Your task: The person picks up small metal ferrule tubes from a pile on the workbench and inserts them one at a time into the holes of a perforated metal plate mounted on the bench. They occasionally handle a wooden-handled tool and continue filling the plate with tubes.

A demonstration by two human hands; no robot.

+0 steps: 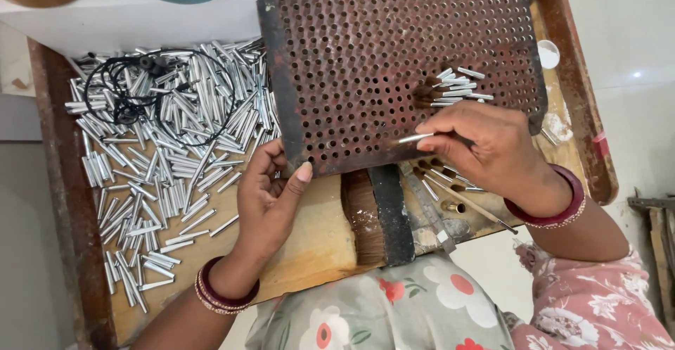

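A rusty perforated metal plate (394, 47) lies tilted over a wooden work board (316, 244). My left hand (267, 199) grips the plate's lower left corner, thumb on top. My right hand (492, 146) rests on the plate's lower right part and pinches a thin silver metal tube (415, 138), its tip pointing left over the holes. A few silver tubes (457, 86) lie in a small bunch on the plate just above my right hand. A thin stick (467, 201) runs under my right wrist.
A big heap of silver tubes (169, 153) covers the board's left side, with a coiled black cord (140, 90) on top. A brush with brown bristles (373, 216) lies under the plate's lower edge. A small white cap (548, 53) sits at the right rim.
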